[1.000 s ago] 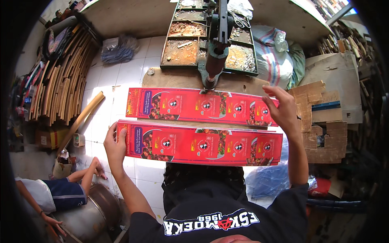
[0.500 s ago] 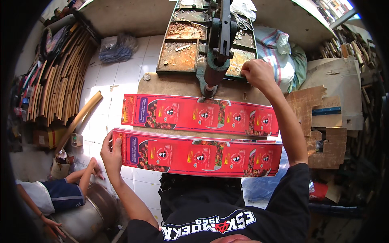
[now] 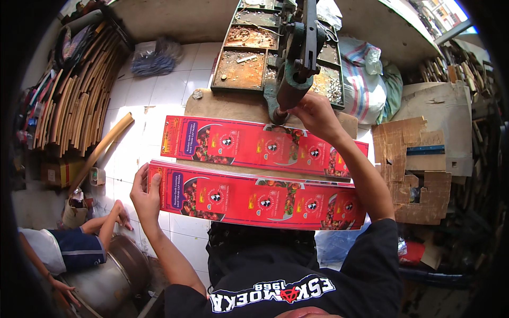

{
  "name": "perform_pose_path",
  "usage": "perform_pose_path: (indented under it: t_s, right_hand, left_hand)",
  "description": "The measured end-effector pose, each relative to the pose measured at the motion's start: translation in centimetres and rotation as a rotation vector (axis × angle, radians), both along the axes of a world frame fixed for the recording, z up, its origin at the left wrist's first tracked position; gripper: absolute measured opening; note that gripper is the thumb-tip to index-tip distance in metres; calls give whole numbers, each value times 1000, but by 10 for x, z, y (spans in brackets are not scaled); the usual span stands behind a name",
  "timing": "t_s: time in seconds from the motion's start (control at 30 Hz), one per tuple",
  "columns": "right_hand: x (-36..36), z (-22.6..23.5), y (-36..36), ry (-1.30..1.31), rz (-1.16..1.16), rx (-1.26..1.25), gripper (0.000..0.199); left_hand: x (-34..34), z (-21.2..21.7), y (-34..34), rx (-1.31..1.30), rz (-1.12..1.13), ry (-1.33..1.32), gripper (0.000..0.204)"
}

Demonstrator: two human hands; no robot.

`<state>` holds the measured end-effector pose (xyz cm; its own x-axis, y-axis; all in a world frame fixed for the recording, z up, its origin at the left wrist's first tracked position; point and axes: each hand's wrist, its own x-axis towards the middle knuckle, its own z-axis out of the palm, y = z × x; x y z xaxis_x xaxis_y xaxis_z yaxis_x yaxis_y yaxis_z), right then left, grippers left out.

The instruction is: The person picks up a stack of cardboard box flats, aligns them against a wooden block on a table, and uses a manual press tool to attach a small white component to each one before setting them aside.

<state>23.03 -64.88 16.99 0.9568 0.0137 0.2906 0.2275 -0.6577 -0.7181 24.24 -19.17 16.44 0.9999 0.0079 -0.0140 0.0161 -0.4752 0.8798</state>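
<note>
My left hand (image 3: 146,197) grips the left end of a stack of long red printed sheets (image 3: 245,204), thumb on top and fingers along the edge. A second row of red printed sheets (image 3: 249,142) lies just beyond it on the wooden board (image 3: 228,107). Beyond that stands a green metal hand press (image 3: 295,87) with a dark cylindrical head. My right hand (image 3: 319,117) is at the lower tip of that head, thumb and fingers pinched together. Whatever they may hold is too small to make out. My right forearm passes over the right ends of both rows.
A compartmented metal tray (image 3: 241,69) with small bits lies behind the board. Sacks (image 3: 366,87) and cardboard pieces (image 3: 405,153) are at the right. Long strips of board (image 3: 79,90) are stacked at the left. Another person's arm (image 3: 108,222) shows beside a metal drum (image 3: 114,273).
My right hand has moved left from the tray's near right edge to the tip of the press. My left hand still grips the near stack, whose left end sits slightly higher.
</note>
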Motion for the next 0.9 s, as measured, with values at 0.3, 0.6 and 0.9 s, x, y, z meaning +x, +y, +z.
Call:
perform_pose_path:
  t_s: [0.3,0.6,0.9]
  right_hand:
    - [-2,5,10,-74,54,93,15]
    - [-51,48,13,119,-56,-37,36]
    - [-251,27,-28,220,-867,-524,48]
  left_hand:
    - [-1,3,-4,34,20,-46,41]
    - [-2,16,0,289,15,-228,32]
    - [5,15,13,183,61,-111,19]
